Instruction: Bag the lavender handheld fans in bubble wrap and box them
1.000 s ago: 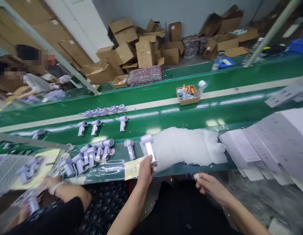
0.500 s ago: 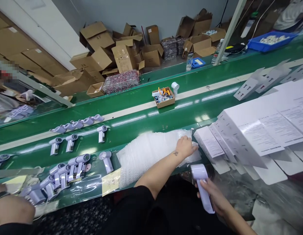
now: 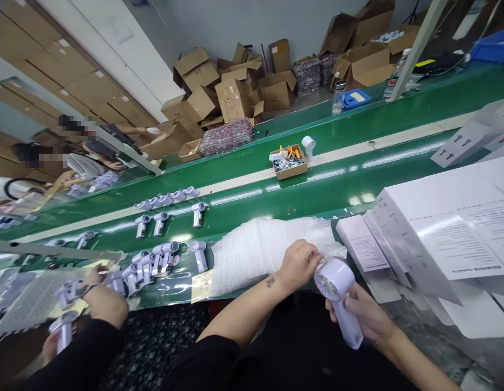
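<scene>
Right hand (image 3: pixel 370 315) wrapped round handle of lavender pistol-shaped blower (image 3: pixel 337 279), held up off bench edge, grille end facing left. Left hand (image 3: pixel 298 266) curled just beside blower head, at right end of fanned clear bubble pouches (image 3: pixel 252 252); can't tell if it's pinching film. Blower probably light, stiff, glossy-slick; shell likely scuffs, grille looks fragile. Best hold: handle, fingers off grille. White printed cartons (image 3: pixel 439 222) right of pouches.

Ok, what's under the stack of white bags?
The white bags appear to lie on the green worktop, which shows left of them. Yellow paper meets their near left edge; whether it continues beneath can't be told. The stack covers everything under its middle.
</scene>
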{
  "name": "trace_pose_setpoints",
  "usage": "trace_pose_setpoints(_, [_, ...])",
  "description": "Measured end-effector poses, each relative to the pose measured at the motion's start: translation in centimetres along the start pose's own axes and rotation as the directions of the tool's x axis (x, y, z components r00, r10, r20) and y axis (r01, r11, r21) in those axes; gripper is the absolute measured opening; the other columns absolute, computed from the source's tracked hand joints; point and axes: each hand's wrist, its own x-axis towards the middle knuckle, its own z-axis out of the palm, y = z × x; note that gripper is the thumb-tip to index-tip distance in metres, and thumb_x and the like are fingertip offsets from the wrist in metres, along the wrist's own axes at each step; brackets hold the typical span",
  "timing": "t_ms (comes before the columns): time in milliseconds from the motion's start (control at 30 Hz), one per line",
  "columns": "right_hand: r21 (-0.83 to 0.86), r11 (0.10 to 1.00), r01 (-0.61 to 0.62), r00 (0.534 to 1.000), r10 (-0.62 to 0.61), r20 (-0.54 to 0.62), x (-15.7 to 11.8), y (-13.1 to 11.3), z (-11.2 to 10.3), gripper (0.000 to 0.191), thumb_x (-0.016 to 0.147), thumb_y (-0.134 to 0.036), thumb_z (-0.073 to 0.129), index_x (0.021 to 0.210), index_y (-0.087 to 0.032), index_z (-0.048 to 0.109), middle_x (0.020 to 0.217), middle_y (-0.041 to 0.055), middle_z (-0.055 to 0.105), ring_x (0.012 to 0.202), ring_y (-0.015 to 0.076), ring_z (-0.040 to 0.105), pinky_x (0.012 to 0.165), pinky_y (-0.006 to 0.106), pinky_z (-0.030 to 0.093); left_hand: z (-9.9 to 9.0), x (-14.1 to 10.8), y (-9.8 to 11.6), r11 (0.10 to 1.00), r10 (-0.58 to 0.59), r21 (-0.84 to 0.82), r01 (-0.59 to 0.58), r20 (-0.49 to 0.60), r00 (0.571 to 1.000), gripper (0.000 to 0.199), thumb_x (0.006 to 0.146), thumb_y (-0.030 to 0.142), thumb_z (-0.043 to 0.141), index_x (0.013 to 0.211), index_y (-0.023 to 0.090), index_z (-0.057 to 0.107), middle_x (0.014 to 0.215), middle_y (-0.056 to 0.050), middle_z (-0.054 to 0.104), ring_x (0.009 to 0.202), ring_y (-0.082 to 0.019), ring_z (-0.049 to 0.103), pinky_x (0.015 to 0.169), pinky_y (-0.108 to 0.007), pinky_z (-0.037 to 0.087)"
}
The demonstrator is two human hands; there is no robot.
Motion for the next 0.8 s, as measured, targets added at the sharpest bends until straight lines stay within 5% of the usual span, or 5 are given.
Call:
trace_pose_setpoints(133, [-0.063,0.998,0.020,0.997,-0.015,0.080,2.2,-0.6,1.6,0.036,0.069,-0.033,0.071,0.100,-0.019,0.059,0.080,0.0068,0.067,0.064,0.0187,0.062,0.060,0.031,0.045,-2.3,-3.5,0.7,0.884,-0.179,-0.420,0.206,0.104,0.978,0.006,0.074,0.018,0.058,0.071,0.015,0.062,0.065,-0.001,0.057,0.063,-0.012,0.052,0.061,-0.024,0.040])
trace_pose_setpoints(233, [-0.090,0.996,0.010,0.999,-0.006,0.045,3.3,-0.1,1.9,0.032,0.067,-0.032,0.072,0.093,-0.017,0.061,0.078,0.0066,0.067,0.064,0.0181,0.062,0.061,0.030,0.046,-4.3,-5.4,0.1,0.482,-0.494,-0.765,0.428,0.165,0.853,0.013,0.068,0.024,0.066,0.069,0.015,0.057,0.061,0.002,0.057,0.053,-0.009,0.049,0.054,-0.022,0.039])
trace_pose_setpoints(367, [-0.067,0.998,-0.004,1.000,0.003,-0.020,3.5,1.3,3.2,0.037,0.067,-0.031,0.073,0.098,-0.020,0.059,0.080,0.0052,0.065,0.068,0.0175,0.062,0.065,0.030,0.048,-6.4,-6.6,-0.7,0.121,-0.672,-0.949,0.290,0.137,0.728,0.030,0.059,0.028,0.076,0.071,0.016,0.052,0.062,0.003,0.055,0.060,-0.010,0.053,0.055,-0.021,0.041])
trace_pose_setpoints(633, [-0.126,0.985,-0.118,0.992,0.121,0.019,1.3,0.5,7.4,0.107,0.061,-0.031,0.077,0.143,-0.033,0.009,0.096,0.0061,0.061,0.072,0.0224,0.063,0.055,0.033,0.049,-7.9,-8.0,-0.7,0.535,-0.565,-0.763,0.364,-0.003,0.825,0.020,0.069,0.030,0.070,0.079,0.014,0.062,0.067,0.001,0.058,0.060,-0.009,0.050,0.058,-0.021,0.039])
trace_pose_setpoints(800, [-0.298,0.948,-0.112,0.973,0.166,0.161,3.3,0.9,8.7,0.079,0.064,-0.025,0.075,0.132,-0.023,0.036,0.086,0.0028,0.060,0.074,0.0172,0.058,0.062,0.029,0.047,-8.7,-9.1,-1.3,0.498,-0.425,-0.777,0.385,0.168,0.889,0.024,0.071,0.035,0.069,0.081,0.013,0.065,0.074,-0.003,0.061,0.067,-0.011,0.053,0.064,-0.024,0.041])
